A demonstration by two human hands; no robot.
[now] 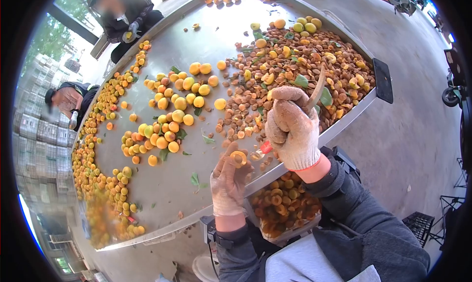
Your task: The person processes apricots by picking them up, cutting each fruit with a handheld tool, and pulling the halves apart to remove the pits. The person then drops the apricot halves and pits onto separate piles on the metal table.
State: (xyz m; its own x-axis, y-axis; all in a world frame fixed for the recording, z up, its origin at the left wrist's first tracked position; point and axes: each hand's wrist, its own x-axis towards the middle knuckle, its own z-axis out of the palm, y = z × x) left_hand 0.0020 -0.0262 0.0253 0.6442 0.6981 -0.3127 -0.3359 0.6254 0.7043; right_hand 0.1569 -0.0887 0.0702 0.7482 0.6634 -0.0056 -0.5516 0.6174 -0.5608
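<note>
Near the table's front edge, my left hand (227, 181), in a dusty white work glove, pinches a cut apricot half (239, 158) with its hollow facing up. My right hand (293, 127), also gloved, is closed in a fist around a pitting tool. A curved tan handle (317, 91) sticks out above the fist, and a red part (266, 147) shows below it, pointing at the apricot half. Beyond my right hand lies a wide heap of brown apricot pits (295, 60) mixed with fruit pieces and leaves.
Whole apricots (179, 103) lie in clusters across the metal table (162, 193). A container of apricot halves (285, 203) stands below the front edge. A black phone-like slab (382, 80) sits at the right corner. Two people (130, 16) work along the far side.
</note>
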